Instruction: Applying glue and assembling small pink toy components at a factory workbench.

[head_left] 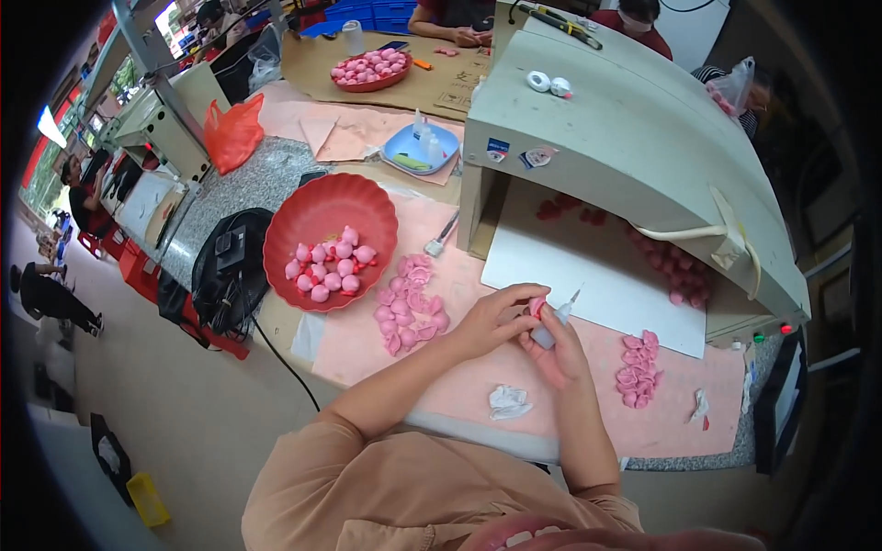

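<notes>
The left hand [490,321] pinches 1 pink piece [537,304]; the right hand [561,354] holds a bottle [543,339] (needle-tipped).

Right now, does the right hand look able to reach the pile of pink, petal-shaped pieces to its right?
Probably yes: nothing stands between the right hand and these pink pieces. However, it holds a small, pale bottle with a thin tip, which may hinder picking.

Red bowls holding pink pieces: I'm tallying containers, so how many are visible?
2: one scalloped bowl nearer the camera, and one farther bowl on brown cardboard. Others may be hidden.
</notes>
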A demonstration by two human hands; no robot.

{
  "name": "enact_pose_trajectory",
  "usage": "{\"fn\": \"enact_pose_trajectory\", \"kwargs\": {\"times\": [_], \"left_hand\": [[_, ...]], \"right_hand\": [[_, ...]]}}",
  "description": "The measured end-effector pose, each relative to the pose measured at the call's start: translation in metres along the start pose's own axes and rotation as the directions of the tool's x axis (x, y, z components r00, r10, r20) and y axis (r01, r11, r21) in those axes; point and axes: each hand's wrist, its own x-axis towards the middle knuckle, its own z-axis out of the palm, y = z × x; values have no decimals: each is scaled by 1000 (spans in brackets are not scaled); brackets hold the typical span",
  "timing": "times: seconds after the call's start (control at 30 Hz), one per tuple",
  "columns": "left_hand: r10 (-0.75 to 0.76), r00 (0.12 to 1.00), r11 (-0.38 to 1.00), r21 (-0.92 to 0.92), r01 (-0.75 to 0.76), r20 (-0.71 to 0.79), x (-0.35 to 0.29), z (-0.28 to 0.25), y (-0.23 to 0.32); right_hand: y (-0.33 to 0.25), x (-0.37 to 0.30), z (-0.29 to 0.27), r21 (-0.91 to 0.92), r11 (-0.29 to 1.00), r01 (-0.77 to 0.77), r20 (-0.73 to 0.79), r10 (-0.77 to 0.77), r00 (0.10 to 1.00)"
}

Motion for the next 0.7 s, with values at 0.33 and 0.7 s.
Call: {"fn": "enact_pose_trajectory", "kwargs": {"times": [0.33, 0.7], "left_hand": [[-438, 895, 583, -785, 211, -85, 17, -16, 2], [-451, 881, 409, -845, 343, 139, 11, -8, -13]], "right_hand": [[-27, 4, -10, -764, 617, 188, 11, -280, 960], [-40, -1, -19, -604, 653, 457, 50, -541, 839]]}}
